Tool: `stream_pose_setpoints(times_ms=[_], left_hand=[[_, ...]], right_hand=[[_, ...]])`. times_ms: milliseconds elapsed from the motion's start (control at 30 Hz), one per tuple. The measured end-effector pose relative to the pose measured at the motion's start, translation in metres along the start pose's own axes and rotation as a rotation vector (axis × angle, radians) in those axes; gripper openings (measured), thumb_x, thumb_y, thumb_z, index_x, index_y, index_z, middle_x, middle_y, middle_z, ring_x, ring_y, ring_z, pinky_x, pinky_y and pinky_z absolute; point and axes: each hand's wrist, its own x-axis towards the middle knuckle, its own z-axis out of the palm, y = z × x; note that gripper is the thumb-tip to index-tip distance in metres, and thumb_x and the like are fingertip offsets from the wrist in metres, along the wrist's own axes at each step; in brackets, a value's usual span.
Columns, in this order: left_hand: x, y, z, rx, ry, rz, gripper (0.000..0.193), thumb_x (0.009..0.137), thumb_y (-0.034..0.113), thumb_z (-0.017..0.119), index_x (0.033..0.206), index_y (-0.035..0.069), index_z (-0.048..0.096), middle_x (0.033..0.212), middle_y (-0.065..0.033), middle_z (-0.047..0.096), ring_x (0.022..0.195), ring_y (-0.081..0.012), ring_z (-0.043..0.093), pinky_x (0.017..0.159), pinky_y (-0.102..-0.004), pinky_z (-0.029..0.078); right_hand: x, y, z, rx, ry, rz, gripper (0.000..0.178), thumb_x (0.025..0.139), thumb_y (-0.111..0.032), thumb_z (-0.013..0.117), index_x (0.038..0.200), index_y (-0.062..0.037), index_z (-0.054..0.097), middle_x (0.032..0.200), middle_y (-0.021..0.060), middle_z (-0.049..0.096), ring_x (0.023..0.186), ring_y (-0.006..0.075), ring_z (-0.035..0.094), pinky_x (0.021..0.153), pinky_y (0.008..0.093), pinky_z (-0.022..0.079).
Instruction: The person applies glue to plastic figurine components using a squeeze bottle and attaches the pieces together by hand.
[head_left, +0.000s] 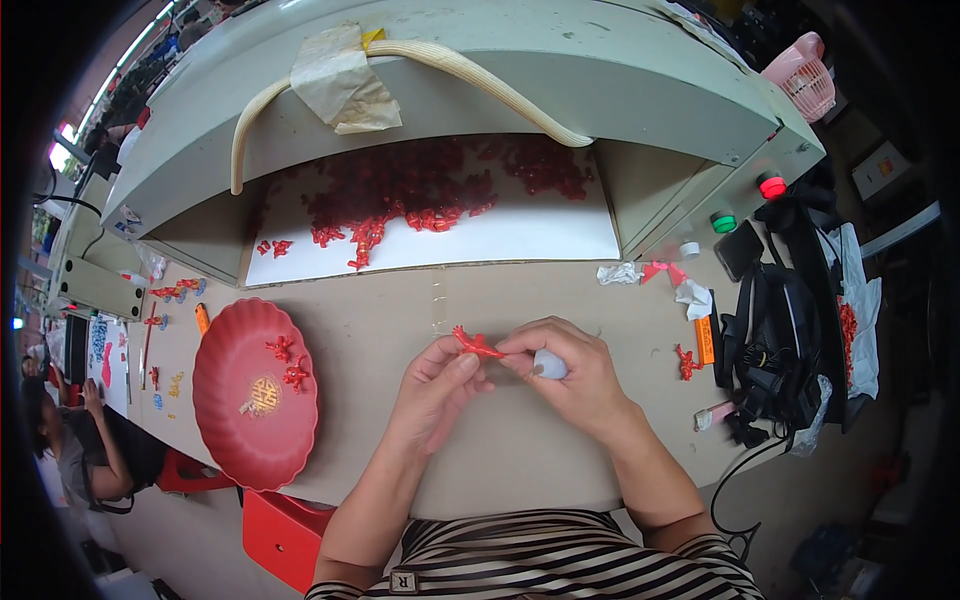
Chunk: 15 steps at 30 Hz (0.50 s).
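Head view: left hand (435, 388) pinches a small red figure (477, 345) between thumb and forefinger, other fingers loosely curled. Right hand (580, 372) has thumb and fingertips closed at the figure's thin right end, with a small whitish bottle (549, 364) tucked in the same hand. Figure is held above the bench (380, 300), about midway between its left and right ends, between the front edge and the booth (660, 120) at the back. Red scalloped dish (222, 430) sits near the bench's front-left edge, two red pieces (287, 362) inside. Loose red parts (430, 210) heap on a white sheet (520, 244) in the booth. Another red figurine (687, 363) lies toward the right edge, beside an orange item (706, 342).
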Motion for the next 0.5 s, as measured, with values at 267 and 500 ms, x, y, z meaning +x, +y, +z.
stream_pose_setpoints(times_ms=[267,500], left_hand=[[0.0001,-0.0012,-0.0016,0.06,-0.004,0.104,0.013,0.084,0.007,0.056,0.097,0.007,0.055,0.094,-0.0026,0.058,0.081,-0.0118,0.054,0.072,-0.0308,0.047],[-0.0009,-0.001,-0.0026,0.095,-0.036,0.114,0.013,0.084,0.005,0.056,0.096,0.007,0.056,0.099,-0.0029,0.058,0.091,-0.014,0.054,0.076,-0.0321,0.047]], right_hand=[[-0.0006,-0.0027,0.0037,0.096,0.006,0.095,0.015,0.073,-0.001,0.065,0.087,-0.0036,0.062,0.081,0.0066,0.062,0.073,0.0153,0.059,0.065,0.025,0.047],[0.0002,-0.0028,0.0011,0.013,-0.011,-0.037,0.02,0.069,0.001,0.064,0.088,-0.0042,0.059,0.08,0.0065,0.061,0.074,0.0211,0.058,0.065,0.0299,0.046]])
